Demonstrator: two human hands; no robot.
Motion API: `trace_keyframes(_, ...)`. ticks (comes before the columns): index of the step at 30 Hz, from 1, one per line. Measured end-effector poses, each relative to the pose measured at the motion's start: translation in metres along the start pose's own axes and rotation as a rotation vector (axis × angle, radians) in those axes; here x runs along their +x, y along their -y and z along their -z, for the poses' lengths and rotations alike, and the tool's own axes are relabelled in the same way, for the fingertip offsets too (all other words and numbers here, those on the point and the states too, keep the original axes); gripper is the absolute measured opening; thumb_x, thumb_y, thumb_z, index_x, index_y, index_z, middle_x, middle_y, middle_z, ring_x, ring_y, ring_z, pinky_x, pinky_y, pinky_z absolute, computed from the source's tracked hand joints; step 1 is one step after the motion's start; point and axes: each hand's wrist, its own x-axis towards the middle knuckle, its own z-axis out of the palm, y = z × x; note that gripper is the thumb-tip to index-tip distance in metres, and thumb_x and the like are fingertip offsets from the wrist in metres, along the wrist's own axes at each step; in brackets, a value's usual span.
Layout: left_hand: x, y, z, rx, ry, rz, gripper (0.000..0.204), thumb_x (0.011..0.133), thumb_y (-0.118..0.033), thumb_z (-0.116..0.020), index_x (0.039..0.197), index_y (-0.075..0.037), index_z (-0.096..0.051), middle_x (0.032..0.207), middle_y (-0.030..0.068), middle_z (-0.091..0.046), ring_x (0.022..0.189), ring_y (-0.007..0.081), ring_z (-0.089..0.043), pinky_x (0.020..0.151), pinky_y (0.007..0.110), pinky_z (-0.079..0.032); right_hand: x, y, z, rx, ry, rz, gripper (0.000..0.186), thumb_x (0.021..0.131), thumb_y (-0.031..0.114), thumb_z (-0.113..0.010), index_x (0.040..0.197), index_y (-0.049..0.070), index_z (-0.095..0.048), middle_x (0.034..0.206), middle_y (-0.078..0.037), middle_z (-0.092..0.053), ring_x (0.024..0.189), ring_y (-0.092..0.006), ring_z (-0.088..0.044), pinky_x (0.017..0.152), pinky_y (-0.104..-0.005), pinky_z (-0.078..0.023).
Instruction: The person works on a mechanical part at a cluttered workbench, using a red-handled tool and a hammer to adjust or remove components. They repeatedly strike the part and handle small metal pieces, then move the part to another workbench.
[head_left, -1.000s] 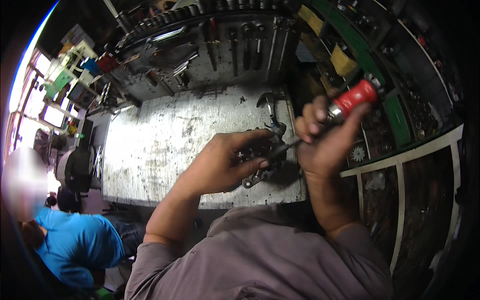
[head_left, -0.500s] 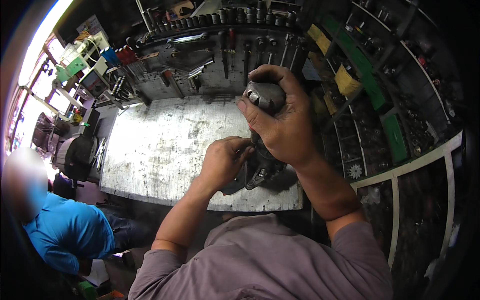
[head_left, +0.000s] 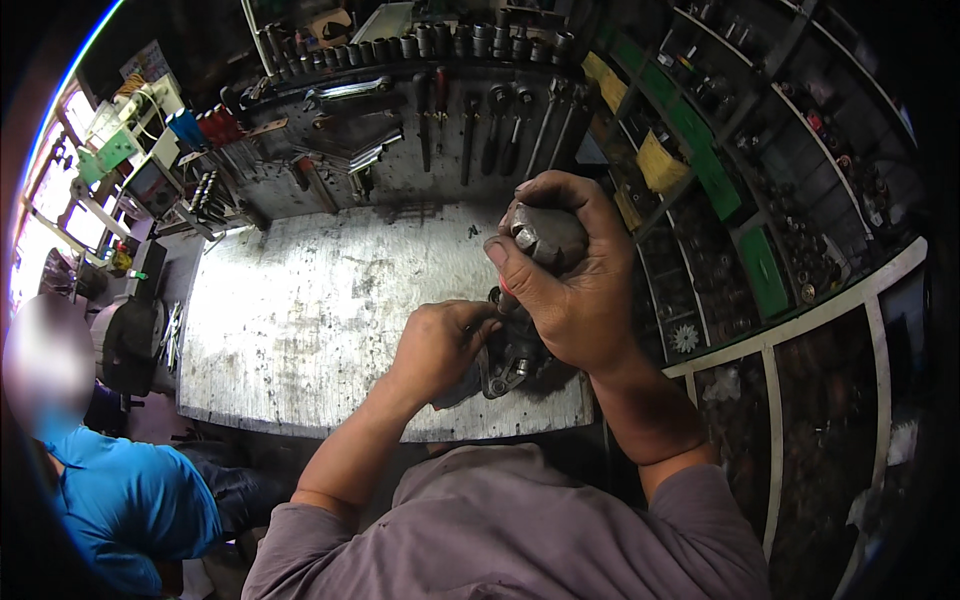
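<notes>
The right hand (head_left: pixel 570 290) is wrapped tight around the thick grey handle of a tool (head_left: pixel 545 238). The handle points up toward the head, and the thin end goes straight down into a dark metal part (head_left: pixel 505 365). So the tool stands almost upright, right on top of the part.

The left hand (head_left: pixel 440 345) is lower and just to the left of the right hand. Its fingers curl onto the metal part and seem to hold it still, though the part is mostly hidden under both hands. The part sits on the near edge of the grey metal table (head_left: pixel 300 320), right under the hands. Both hands touch the work; the left one is closer to the part.

Past the hands, wrenches (head_left: pixel 490 125) hang in a row on the wall. To the right of the right hand are shelves with green bins (head_left: pixel 765 270) and a yellow pack (head_left: pixel 660 160). Far to the left are blue and red boxes (head_left: pixel 205 125) and a green box (head_left: pixel 115 150). A person in a blue shirt (head_left: pixel 130 500) is low on the left.
</notes>
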Motion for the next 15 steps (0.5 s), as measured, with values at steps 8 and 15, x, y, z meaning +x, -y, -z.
trace_keyframes(8, 0.002, 0.000, 0.002, 0.044, 0.006, -0.060, 0.023, 0.098, -0.022, -0.076, 0.118, -0.011, -0.079, 0.098, 0.0166, -0.079, 0.089, 0.0399, -0.076, 0.079, 0.049, -0.060, 0.002, 0.005, 0.001, 0.004, 0.031, -0.042, 0.044, 0.098, -0.009, -0.074, 0.135, 0.004, -0.054, 0.108, -0.006, -0.068, 0.089, -0.0072, -0.068, 0.074, -0.0230, -0.060)
trace_keyframes(15, -0.005, -0.001, -0.004, 0.061, -0.014, -0.040, 0.023, 0.093, -0.018, -0.081, 0.114, -0.009, -0.078, 0.097, 0.0153, -0.079, 0.086, 0.0384, -0.077, 0.077, 0.047, -0.061, -0.004, 0.013, 0.001, -0.005, -0.008, -0.090, 0.045, 0.098, -0.008, -0.073, 0.137, 0.004, -0.052, 0.111, -0.007, -0.067, 0.094, -0.0088, -0.068, 0.079, -0.0243, -0.059)
